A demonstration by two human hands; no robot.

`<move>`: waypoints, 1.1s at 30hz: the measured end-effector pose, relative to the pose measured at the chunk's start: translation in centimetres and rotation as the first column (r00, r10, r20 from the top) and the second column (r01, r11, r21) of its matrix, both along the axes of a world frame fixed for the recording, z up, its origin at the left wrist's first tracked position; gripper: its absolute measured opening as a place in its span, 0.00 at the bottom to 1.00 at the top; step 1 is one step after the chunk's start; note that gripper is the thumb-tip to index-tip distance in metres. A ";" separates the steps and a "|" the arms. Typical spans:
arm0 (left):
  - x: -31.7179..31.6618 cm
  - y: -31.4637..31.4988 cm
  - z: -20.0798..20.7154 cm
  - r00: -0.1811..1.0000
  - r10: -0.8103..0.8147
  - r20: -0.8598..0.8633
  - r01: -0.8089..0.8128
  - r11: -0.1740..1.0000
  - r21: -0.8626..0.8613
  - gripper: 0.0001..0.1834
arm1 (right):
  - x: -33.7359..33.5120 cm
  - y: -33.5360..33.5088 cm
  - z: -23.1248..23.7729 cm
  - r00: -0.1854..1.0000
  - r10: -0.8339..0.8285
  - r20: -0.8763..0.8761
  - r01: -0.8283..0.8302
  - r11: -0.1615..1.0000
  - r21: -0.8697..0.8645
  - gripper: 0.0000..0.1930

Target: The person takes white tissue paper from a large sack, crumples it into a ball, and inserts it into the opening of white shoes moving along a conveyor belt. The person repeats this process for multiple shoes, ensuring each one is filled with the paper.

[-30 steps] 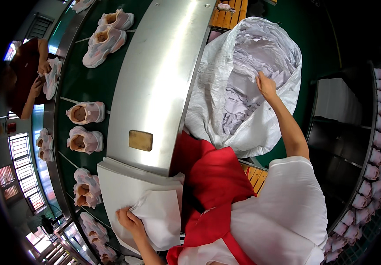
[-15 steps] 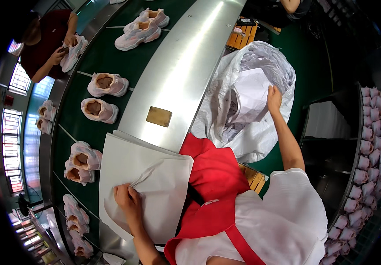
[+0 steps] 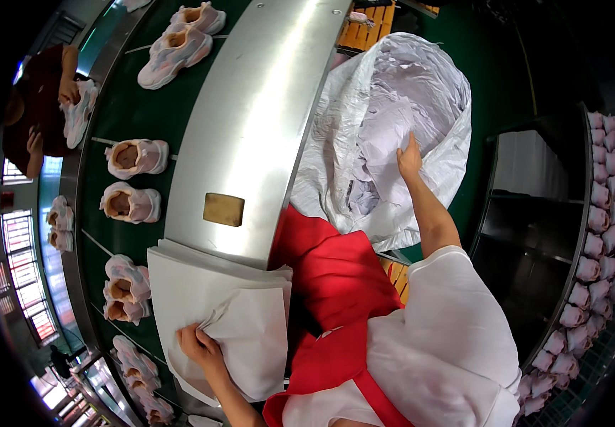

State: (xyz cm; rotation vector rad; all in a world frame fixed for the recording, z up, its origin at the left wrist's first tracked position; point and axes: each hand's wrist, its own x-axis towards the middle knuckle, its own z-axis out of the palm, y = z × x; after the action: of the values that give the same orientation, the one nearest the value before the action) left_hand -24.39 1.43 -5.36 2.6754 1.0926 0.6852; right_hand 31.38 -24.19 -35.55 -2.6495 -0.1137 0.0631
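Note:
A stack of white paper sheets (image 3: 179, 285) lies at the near end of the metal ledge, overlapping the belt side. My left hand (image 3: 199, 345) is closed on the top sheet, which is creased and gathered in front of the fingers. To the right, a large white woven sack (image 3: 329, 149) stands with its mouth wide, filled with crumpled paper (image 3: 410, 67). My right hand (image 3: 410, 158) reaches over its mouth, fingers closed on the edge of a pale paper sheet (image 3: 387, 132) lying against the other paper. The fingertips are partly hidden by the sheet.
Pairs of pale pink sneakers (image 3: 133, 158) sit on a green conveyor belt (image 3: 154, 117) at left. A metal ledge (image 3: 243, 128) carries a brass-coloured block (image 3: 223, 209). Across the belt, a person (image 3: 40, 107) handles a shoe. At right stands a rack of wrapped bundles (image 3: 599, 249).
My right hand has brought its sheet lower into the sack, among the other paper. My left hand stays on the stack. The view has shifted, and the belt's shoes have moved nearer.

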 end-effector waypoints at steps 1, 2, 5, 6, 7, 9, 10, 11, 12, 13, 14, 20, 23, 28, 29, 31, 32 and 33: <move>0.2 -0.1 0.1 1.000 0.005 -0.007 -0.005 1.000 -0.007 0.11 | 0.1 0.1 0.3 1.000 -0.010 -0.006 0.010 1.000 -0.013 0.35; 0.3 -0.3 0.2 1.000 0.011 -0.014 -0.011 1.000 -0.013 0.11 | 0.0 0.2 0.6 1.000 -0.018 -0.013 0.017 0.999 -0.027 0.35; 0.6 -0.3 0.4 0.999 0.019 -0.032 -0.020 1.000 -0.023 0.12 | 0.5 -0.6 -0.8 0.993 -0.003 0.121 0.018 0.991 -0.130 0.34; 0.6 -0.4 0.4 0.999 0.023 -0.037 -0.024 0.999 -0.025 0.12 | 0.7 -0.9 -1.4 0.982 0.017 0.189 0.017 0.984 -0.176 0.33; 0.6 -0.4 0.4 0.999 0.026 -0.035 -0.028 0.999 -0.029 0.12 | 1.1 -1.2 -1.9 0.978 0.013 0.209 0.026 0.983 -0.184 0.32; 0.3 -0.3 0.2 0.999 0.035 -0.033 -0.036 0.999 -0.037 0.12 | 1.5 -1.6 -2.4 0.969 0.007 0.248 0.044 0.979 -0.199 0.29; 0.0 -0.3 0.3 0.998 0.035 -0.057 -0.038 0.998 -0.043 0.11 | 1.6 -1.6 -2.4 0.971 -0.042 0.234 0.085 0.981 -0.177 0.28; -0.2 -0.3 0.3 0.996 0.035 -0.082 -0.039 0.998 -0.048 0.11 | 1.8 -1.5 -2.4 0.972 -0.091 0.218 0.126 0.980 -0.155 0.28; -0.5 -0.4 0.4 0.994 0.038 -0.105 -0.044 0.998 -0.054 0.10 | 1.9 -1.3 -2.1 0.970 -0.136 0.203 0.165 0.977 -0.135 0.27; -0.7 -0.5 0.3 0.993 0.047 -0.108 -0.053 0.997 -0.057 0.10 | 1.9 -1.3 -1.7 0.974 -0.121 0.190 0.150 0.977 -0.150 0.27; -0.8 -0.5 0.2 0.992 0.056 -0.111 -0.063 0.996 -0.061 0.10 | 1.9 -1.2 -1.2 0.979 -0.106 0.176 0.135 0.977 -0.165 0.27; -0.7 -0.7 0.5 0.991 0.063 -0.119 -0.071 0.995 -0.067 0.10 | 2.5 -1.6 -1.3 0.975 -0.144 0.171 0.169 0.976 -0.138 0.25; -0.9 -0.7 0.4 0.992 0.061 -0.113 -0.069 0.996 -0.061 0.10 | 2.7 -1.7 -1.2 0.977 -0.149 0.154 0.170 0.976 -0.134 0.21; -0.9 -0.8 0.4 0.995 0.051 -0.081 -0.054 0.997 -0.047 0.10 | 2.5 -2.0 -1.1 0.981 -0.136 0.141 0.155 0.979 -0.134 0.16; -0.5 -0.8 0.4 0.997 0.042 -0.058 -0.045 0.998 -0.037 0.11 | 2.3 -2.0 -0.9 0.979 -0.140 0.145 0.161 0.976 -0.148 0.16; -0.4 -1.0 0.4 0.999 0.037 -0.033 -0.038 0.999 -0.026 0.12 | 2.1 -1.8 -0.2 0.981 -0.157 0.115 0.178 0.963 -0.205 0.16; -0.4 -1.1 0.4 0.999 0.035 -0.031 -0.036 0.999 -0.026 0.12 | 2.1 -1.7 0.5 0.981 -0.176 0.082 0.191 0.949 -0.250 0.17; -0.5 -1.1 0.5 0.999 0.029 -0.030 -0.030 0.999 -0.027 0.12 | 2.0 -1.8 0.9 0.978 -0.201 0.049 0.206 0.933 -0.295 0.18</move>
State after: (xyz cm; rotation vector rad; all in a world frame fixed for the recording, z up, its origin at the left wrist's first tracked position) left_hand -24.85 0.37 -4.91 2.6596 1.1427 0.6331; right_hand 33.42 -25.96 -34.69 -2.9483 0.1800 -0.0138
